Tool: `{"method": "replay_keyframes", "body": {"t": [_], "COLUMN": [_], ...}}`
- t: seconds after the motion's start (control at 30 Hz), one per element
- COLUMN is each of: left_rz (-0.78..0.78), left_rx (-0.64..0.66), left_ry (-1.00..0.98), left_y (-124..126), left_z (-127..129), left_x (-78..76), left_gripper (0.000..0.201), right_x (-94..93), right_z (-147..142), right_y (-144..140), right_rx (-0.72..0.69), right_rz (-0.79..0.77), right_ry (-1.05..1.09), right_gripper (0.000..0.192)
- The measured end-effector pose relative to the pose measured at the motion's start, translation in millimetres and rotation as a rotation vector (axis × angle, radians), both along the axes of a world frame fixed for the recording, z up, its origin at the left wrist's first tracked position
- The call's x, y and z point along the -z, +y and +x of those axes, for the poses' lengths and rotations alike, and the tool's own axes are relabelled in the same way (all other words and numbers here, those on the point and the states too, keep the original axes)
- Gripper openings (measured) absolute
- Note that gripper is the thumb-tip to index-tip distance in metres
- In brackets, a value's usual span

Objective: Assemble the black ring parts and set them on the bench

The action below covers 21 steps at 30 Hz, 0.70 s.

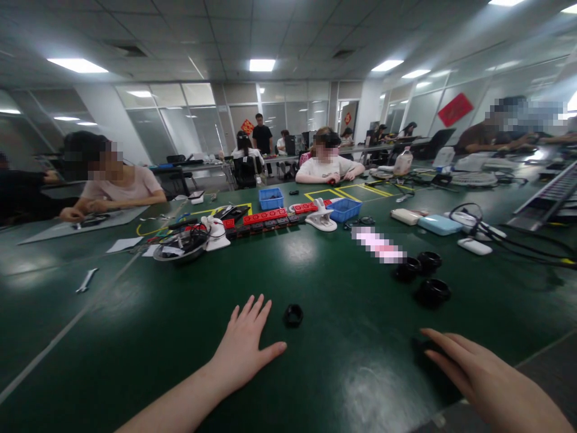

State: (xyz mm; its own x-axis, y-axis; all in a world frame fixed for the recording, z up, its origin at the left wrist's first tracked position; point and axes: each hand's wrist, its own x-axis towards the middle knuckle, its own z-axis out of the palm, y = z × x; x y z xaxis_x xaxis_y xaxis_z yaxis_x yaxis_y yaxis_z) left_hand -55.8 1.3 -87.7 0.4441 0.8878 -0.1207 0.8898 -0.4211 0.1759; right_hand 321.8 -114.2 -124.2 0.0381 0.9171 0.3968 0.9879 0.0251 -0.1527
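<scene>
My left hand (246, 340) is spread wide, palm down over the green table (189, 367), with the thumb stretched out to the right and nothing in the grasp. I cannot tell whether the palm rests on the surface or sits just above it. The small black ring (293, 323) stands on the table just beside these fingers, apart from them and untouched. My right hand (478, 370) is by the table's near right edge, thumb and fingers only narrowly parted, and I see nothing between them. Three bigger black rings (433, 296) stand beyond it.

I judge this to be a pause with both hands free, before any grip. Handling the small ring calls for bringing my left thumb and fingers in around its sides; handling a bigger one calls for reaching my right hand forward and opening it wider.
</scene>
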Motion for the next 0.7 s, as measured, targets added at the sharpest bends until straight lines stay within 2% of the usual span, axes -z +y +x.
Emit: {"method": "replay_keyframes", "body": {"t": [0.13,0.27,0.43,0.5,0.6,0.7], "left_rz": [0.000,-0.004,-0.004,-0.002,-0.005,-0.016], "left_rx": [0.007,0.000,0.004,0.007,0.004,-0.001], "left_ry": [0.004,0.000,-0.010,-0.012,-0.003,0.002], "left_y": [0.2,-0.1,-0.2,0.0,0.8,1.5], "left_z": [0.6,0.6,-0.4,-0.2,0.4,0.6], "left_x": [-0.9,-2.5,-2.4,-2.4,-2.3,-0.9], "left_gripper": [0.083,0.084,0.084,0.083,0.083,0.084], "right_x": [9.0,1.4,-21.5,-28.3,-31.4,-28.1], "right_z": [55.8,96.9,111.5,113.7,118.6,124.9], "right_y": [-0.5,9.3,29.4,38.4,51.5,62.4], "right_rx": [0.021,0.126,0.223,0.272,0.357,0.409], "right_rz": [-0.099,-0.168,-0.157,-0.201,-0.273,-0.273], "right_ry": [0.138,0.223,0.292,0.321,0.322,0.263], "right_gripper": [0.046,0.044,0.045,0.045,0.045,0.045]}}
